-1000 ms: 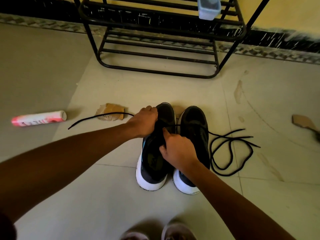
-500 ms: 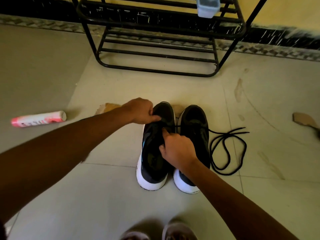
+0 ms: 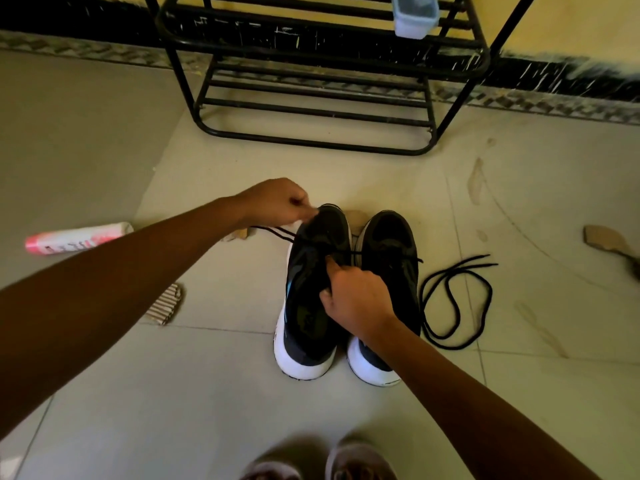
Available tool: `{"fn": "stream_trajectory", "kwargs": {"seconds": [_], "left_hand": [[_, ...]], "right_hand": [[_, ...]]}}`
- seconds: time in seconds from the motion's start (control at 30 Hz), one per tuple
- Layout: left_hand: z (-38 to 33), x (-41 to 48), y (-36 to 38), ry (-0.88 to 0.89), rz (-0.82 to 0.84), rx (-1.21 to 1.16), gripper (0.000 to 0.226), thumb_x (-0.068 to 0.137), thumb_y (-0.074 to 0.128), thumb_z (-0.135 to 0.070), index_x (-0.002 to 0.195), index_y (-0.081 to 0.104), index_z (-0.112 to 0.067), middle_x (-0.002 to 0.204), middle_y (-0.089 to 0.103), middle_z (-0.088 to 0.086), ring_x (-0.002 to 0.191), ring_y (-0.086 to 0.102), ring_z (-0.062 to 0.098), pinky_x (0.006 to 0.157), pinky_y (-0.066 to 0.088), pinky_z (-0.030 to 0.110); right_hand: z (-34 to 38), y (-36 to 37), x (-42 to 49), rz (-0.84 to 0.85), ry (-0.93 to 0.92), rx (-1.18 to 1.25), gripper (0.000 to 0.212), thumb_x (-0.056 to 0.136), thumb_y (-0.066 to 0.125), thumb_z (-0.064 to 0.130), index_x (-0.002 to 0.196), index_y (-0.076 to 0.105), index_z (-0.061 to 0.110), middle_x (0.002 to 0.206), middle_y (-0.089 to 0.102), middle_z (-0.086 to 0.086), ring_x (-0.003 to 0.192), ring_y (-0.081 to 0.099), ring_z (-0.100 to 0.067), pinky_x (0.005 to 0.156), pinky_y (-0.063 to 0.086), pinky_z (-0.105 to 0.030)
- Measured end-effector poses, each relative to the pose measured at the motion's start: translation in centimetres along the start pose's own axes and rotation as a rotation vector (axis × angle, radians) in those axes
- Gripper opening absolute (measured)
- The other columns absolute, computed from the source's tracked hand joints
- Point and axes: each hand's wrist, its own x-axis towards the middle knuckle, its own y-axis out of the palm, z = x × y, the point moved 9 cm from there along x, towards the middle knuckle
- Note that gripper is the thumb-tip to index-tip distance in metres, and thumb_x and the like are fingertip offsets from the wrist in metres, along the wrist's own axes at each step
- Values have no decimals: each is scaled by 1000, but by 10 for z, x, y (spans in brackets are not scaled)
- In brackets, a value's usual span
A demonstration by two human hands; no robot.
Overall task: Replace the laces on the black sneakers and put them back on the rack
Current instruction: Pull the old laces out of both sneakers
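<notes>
**Lacing barely begun, both sneakers on the floor**

From over the person's shoulder, one looks down on a pair of black knit sneakers with white soles. They stand side by side on the pale tiled floor (image 3: pixel 207 393), toes towards the black metal-tube shoe rack (image 3: pixel 311 142) and well short of it.

The left hand (image 3: pixel 280 204) hovers just off the toe of the left sneaker (image 3: pixel 308 317). Its fingers are curled and appear to pinch one end of a thin black cord lace (image 3: pixel 450 306), drawing it out to the side. The right hand (image 3: pixel 356 301) grips the throat of that same sneaker, with the thumb hooked at the opening and the forefinger pressed down where the lace crosses. From there the lace runs over the right sneaker (image 3: pixel 391 244) and lies in loose loops on the tiles beside it.

Judging by this, the job is in its first stage. The lace seems to sit only in the lowest eyelets of the left sneaker, with most of its length not yet threaded. I cannot tell whether the right sneaker carries any lace of its own, since its upper is too dark. What remains is lacing up, tying, doing the second shoe and setting both on the rack.

Near by lie a pink and white spray can (image 3: pixel 76 239) and a ribbed cardboard scrap (image 3: pixel 166 304).
</notes>
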Motion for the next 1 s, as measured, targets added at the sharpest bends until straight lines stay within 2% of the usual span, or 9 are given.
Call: {"fn": "stream_trajectory", "kwargs": {"seconds": [0.1,0.17,0.23,0.33,0.4,0.57,0.73,0.9,1.0], "left_hand": [[-15,-8,6,69,123,-703,19,97,45,-14,99,64,-13,73,58,0,77,63,16,80,51,25],[-13,-11,5,56,161,-853,27,99,40,-15,112,63,-14,62,42,-2,53,48,10,58,51,21],[-5,-9,-3,23,111,-615,28,100,40,-20,114,63,-13,57,34,-5,46,28,8,41,31,18],[18,-8,-8,-176,195,294,23,96,49,-25,102,68,-13,69,55,2,58,47,15,54,38,24],[24,-11,-4,-253,242,534,23,94,52,-26,90,68,-9,74,60,6,66,52,18,60,38,26],[-3,-15,-7,-39,108,-677,31,99,41,-25,74,55,-11,61,50,1,65,60,13,71,51,21],[6,-17,-53,63,-182,-461,5,86,60,-11,83,59,-15,79,62,0,70,63,4,73,52,20],[17,-22,-76,51,-256,-937,21,97,43,-7,101,54,-24,80,50,-1,52,45,6,52,47,18],[15,-24,-88,81,-337,-522,17,96,46,-10,101,55,-24,75,55,-2,54,44,4,51,35,14]], "right_hand": [[0,-1,-1,-4,-3,4,53,95,42,33,143,29,14,96,63,-7,82,64,-25,67,49,-31],[1,-1,-1,2,-3,14,53,96,42,33,144,29,15,95,63,-7,81,63,-24,68,51,-32],[1,0,0,11,-2,19,52,96,43,33,143,31,15,93,63,-7,80,63,-25,68,52,-32],[1,-1,1,13,-8,19,50,95,43,32,141,33,14,91,63,-8,79,63,-27,66,51,-33],[1,-2,0,12,-11,18,51,95,42,32,142,32,14,93,63,-8,81,63,-27,67,51,-32],[1,-2,-1,-9,-17,0,55,96,42,34,145,27,15,97,63,-9,85,63,-28,65,46,-31],[1,-1,1,-23,-17,-9,54,95,42,34,143,29,14,100,64,-9,87,64,-28,64,42,-29],[1,-1,0,-29,-27,-3,53,96,42,34,143,30,14,99,64,-8,86,64,-27,64,42,-28],[1,-1,0,-25,-23,-1,54,96,42,34,145,28,15,100,64,-9,87,64,-27,66,44,-29]]}}
